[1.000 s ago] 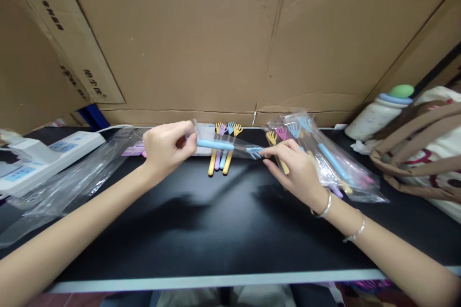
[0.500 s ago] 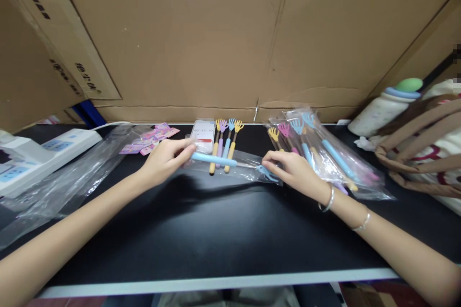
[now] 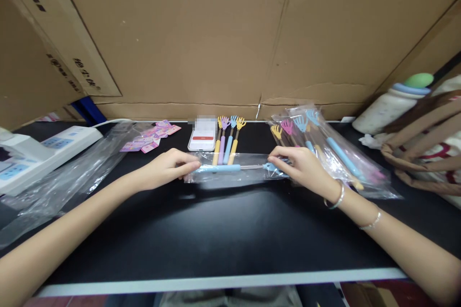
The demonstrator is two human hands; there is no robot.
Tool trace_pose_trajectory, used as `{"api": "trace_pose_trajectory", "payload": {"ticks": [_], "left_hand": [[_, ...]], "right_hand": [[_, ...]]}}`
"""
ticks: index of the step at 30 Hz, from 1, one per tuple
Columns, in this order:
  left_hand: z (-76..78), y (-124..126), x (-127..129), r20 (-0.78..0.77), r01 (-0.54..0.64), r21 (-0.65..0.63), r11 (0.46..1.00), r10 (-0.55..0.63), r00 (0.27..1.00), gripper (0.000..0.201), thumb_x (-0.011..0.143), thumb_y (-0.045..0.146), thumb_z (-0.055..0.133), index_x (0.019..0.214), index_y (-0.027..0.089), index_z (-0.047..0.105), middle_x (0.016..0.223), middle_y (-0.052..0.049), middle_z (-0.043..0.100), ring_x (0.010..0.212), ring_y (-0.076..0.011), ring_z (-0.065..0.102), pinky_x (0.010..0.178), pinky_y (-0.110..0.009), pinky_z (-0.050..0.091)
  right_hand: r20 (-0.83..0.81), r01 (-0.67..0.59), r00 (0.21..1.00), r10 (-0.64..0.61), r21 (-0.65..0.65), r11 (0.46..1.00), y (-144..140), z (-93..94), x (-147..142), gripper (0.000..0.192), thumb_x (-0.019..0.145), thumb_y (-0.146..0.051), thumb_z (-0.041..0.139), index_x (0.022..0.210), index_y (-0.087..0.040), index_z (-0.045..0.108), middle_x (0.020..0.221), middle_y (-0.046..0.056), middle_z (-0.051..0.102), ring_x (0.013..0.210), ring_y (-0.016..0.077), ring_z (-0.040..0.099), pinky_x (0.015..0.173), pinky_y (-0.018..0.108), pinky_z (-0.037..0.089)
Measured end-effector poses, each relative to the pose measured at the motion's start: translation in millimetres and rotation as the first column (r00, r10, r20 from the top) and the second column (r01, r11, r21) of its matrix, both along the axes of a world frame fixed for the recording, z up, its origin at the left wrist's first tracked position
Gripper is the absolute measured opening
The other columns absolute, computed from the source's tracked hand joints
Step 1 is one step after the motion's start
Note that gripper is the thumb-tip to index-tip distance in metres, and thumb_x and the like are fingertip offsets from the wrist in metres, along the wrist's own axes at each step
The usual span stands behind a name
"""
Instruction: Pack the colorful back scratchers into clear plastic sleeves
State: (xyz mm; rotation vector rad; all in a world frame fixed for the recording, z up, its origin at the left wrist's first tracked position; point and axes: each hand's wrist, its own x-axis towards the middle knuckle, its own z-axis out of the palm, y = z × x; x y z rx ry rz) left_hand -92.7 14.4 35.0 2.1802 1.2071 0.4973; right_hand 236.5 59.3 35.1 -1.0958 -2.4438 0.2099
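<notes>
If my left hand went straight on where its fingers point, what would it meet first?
Likely the blue handle inside the clear bag your left hand touches, though exact depth is unclear.

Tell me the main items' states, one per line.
Blue back scratcher, inside clear bag
Left hand, pinching the bag
Right hand, pinching the bag
Four back scratchers, unbagged, side by side
Scratchers at right, bagged
Phone, screen lit
Cards, loosely piled
Bottle, capped
Power strip, adapter plugged in

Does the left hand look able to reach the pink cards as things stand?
Probably yes: the pink cards lie just beyond the left hand, with nothing visible standing between, though it would likely need to release the clear bag first.
</notes>
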Motion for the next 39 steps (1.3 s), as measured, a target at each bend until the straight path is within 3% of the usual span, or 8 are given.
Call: {"api": "trace_pose_trajectory", "payload": {"ticks": [11, 14, 18, 21, 25, 31, 39], "left_hand": [[0.6, -5, 2, -0.026, 0.018, -0.067, 0.998, -0.020, 0.999, 0.047, 0.094, 0.048, 0.036, 0.067, 0.015, 0.055, 0.066, 0.002, 0.054, 0.064, -0.0124, 0.049, 0.063, -0.020, 0.038], [1.7, -7, -1, -0.043, -0.011, -0.083, 0.996, 0.007, 0.999, 0.045, 0.093, 0.047, 0.036, 0.075, 0.014, 0.060, 0.076, 0.000, 0.059, 0.073, -0.0146, 0.052, 0.070, -0.021, 0.041], [1.7, -10, -4, -0.036, -0.013, -0.158, 0.987, 0.008, 0.999, 0.043, 0.093, 0.047, 0.035, 0.095, 0.017, 0.067, 0.090, -0.003, 0.065, 0.076, -0.0156, 0.055, 0.067, -0.021, 0.044], [-1.6, -8, -6, 0.010, -0.015, -0.167, 0.986, 0.017, 1.000, 0.041, 0.092, 0.047, 0.040, 0.109, 0.019, 0.063, 0.094, -0.004, 0.065, 0.075, -0.0155, 0.057, 0.064, -0.022, 0.045], [-6.7, -5, -10, 0.064, -0.078, -0.175, 0.981, 0.090, 0.994, 0.041, 0.090, 0.049, 0.046, 0.117, 0.020, 0.055, 0.079, 0.000, 0.059, 0.068, -0.0136, 0.056, 0.064, -0.022, 0.044], [-2.9, -8, -9, 0.023, -0.137, -0.226, 0.964, 0.146, 0.989, 0.046, 0.089, 0.050, 0.048, 0.126, 0.022, 0.045, 0.070, 0.003, 0.059, 0.069, -0.0150, 0.056, 0.070, -0.025, 0.042], [1.7, -14, -7, -0.063, -0.054, -0.258, 0.965, 0.039, 0.997, 0.053, 0.087, 0.046, 0.052, 0.132, 0.024, 0.037, 0.080, 0.001, 0.058, 0.070, -0.0139, 0.052, 0.063, -0.022, 0.039]], "right_hand": [[0.002, -0.010, 1.000, 0.010, -0.026, 1.000, 1, -3.9, 1, 0.028, 0.092, -0.039, 0.047, 0.081, -0.021, 0.065, 0.076, 0.001, 0.070, 0.062, 0.0138, 0.060, 0.059, 0.024, 0.038], [0.013, -0.021, 1.000, 0.021, -0.039, 0.999, 0, -5.8, -1, 0.028, 0.092, -0.039, 0.047, 0.080, -0.021, 0.065, 0.072, 0.001, 0.069, 0.060, 0.0135, 0.058, 0.058, 0.024, 0.037], [0.017, -0.039, 0.999, 0.041, -0.068, 0.997, -2, -9.8, -4, 0.027, 0.092, -0.039, 0.047, 0.080, -0.021, 0.065, 0.069, -0.001, 0.068, 0.055, 0.0118, 0.056, 0.056, 0.023, 0.035], [0.027, -0.024, 0.999, 0.026, -0.077, 0.997, -2, -11.3, -5, 0.027, 0.091, -0.039, 0.048, 0.081, -0.021, 0.065, 0.068, -0.001, 0.067, 0.053, 0.0108, 0.054, 0.054, 0.022, 0.034], [0.036, 0.020, 0.999, -0.017, -0.094, 0.995, -3, -10.6, -6, 0.028, 0.091, -0.040, 0.048, 0.081, -0.021, 0.067, 0.063, -0.002, 0.065, 0.051, 0.0106, 0.051, 0.053, 0.022, 0.031], [0.032, 0.035, 0.999, -0.031, -0.159, 0.987, -3, -10.0, -6, 0.031, 0.090, -0.042, 0.048, 0.082, -0.020, 0.068, 0.064, -0.001, 0.065, 0.052, 0.0107, 0.051, 0.053, 0.022, 0.031], [0.066, 0.054, 0.997, -0.040, -0.222, 0.974, -2, -11.5, -5, 0.029, 0.090, -0.041, 0.048, 0.084, -0.021, 0.066, 0.067, -0.001, 0.066, 0.059, 0.0125, 0.055, 0.057, 0.023, 0.033]]}}
